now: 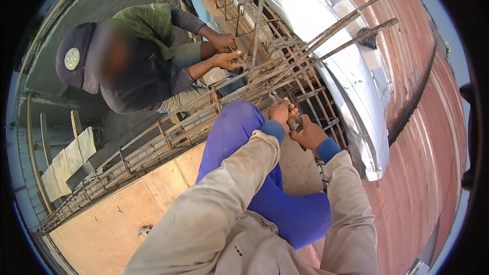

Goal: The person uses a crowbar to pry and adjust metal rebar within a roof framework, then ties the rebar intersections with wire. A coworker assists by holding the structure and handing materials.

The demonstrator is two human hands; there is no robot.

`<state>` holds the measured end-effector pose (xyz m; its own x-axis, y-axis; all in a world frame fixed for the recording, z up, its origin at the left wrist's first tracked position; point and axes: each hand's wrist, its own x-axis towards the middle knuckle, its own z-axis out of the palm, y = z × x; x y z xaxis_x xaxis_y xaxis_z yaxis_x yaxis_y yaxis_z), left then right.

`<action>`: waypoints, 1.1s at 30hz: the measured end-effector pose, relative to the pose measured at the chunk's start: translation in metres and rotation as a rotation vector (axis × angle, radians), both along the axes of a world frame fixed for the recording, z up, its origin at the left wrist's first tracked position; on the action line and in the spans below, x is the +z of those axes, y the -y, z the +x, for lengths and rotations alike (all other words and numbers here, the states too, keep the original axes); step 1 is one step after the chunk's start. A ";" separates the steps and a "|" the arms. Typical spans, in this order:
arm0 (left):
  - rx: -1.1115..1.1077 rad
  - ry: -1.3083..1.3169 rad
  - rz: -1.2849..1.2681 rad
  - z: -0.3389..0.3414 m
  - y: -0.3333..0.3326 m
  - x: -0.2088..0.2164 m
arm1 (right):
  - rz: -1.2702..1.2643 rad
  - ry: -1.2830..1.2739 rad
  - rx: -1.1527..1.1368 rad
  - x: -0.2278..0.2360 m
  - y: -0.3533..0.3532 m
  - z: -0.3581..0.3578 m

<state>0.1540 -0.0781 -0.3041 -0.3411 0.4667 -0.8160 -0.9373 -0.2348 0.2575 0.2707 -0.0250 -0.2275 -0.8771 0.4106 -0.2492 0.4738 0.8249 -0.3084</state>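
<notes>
Both my hands are together at the rebar cage [321, 104], just past my raised knee. My left hand [278, 114] is closed around a pair of metal pincers [293, 120]; what look like its jaws point away from me, toward the crossing bars. The fingers of my right hand [308, 133] are closed on the dark handles, right beside the left. The tip of the tool and any tie wire there are too small to make out. Long rusty bars [351, 18] stick out of the cage beyond my hands.
Across the bars a co-worker [147, 61] in a cap bends over the same rebar, hands close to an upright bar. A long beam cage [137, 158] runs left beside plywood [117, 219]. White sheeting [351, 107] and a reddish corrugated roof [417, 173] lie on the right.
</notes>
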 end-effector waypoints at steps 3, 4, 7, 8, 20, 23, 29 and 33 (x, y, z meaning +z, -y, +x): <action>0.126 0.071 -0.055 0.002 -0.020 0.002 | 0.444 -0.044 0.022 -0.006 0.004 0.004; 0.094 0.036 -0.130 0.002 -0.023 0.001 | 0.401 0.030 -0.044 -0.010 0.002 0.005; -0.130 -0.088 -0.171 -0.003 -0.008 -0.008 | -0.549 0.303 -0.364 -0.014 -0.019 -0.004; -0.095 -0.139 -0.132 -0.002 -0.003 -0.010 | -0.952 0.409 -0.525 -0.012 -0.025 -0.006; 0.475 0.277 -0.031 -0.019 -0.060 0.026 | 0.624 0.138 0.282 0.031 -0.065 -0.047; 0.410 0.292 -0.112 -0.020 -0.063 0.023 | 0.515 0.061 0.335 0.014 -0.094 -0.049; 0.469 0.246 -0.141 -0.018 -0.076 0.018 | 0.463 -0.006 0.420 0.000 -0.122 -0.052; 0.358 0.292 -0.226 -0.028 -0.077 0.023 | 0.425 0.023 0.512 0.019 -0.127 -0.064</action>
<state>0.1259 -0.0009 -0.2816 -0.1905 0.1633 -0.9680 -0.8485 -0.5233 0.0787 0.2072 0.1016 -0.2088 -0.9839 0.0099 -0.1784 -0.0079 0.9951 0.0988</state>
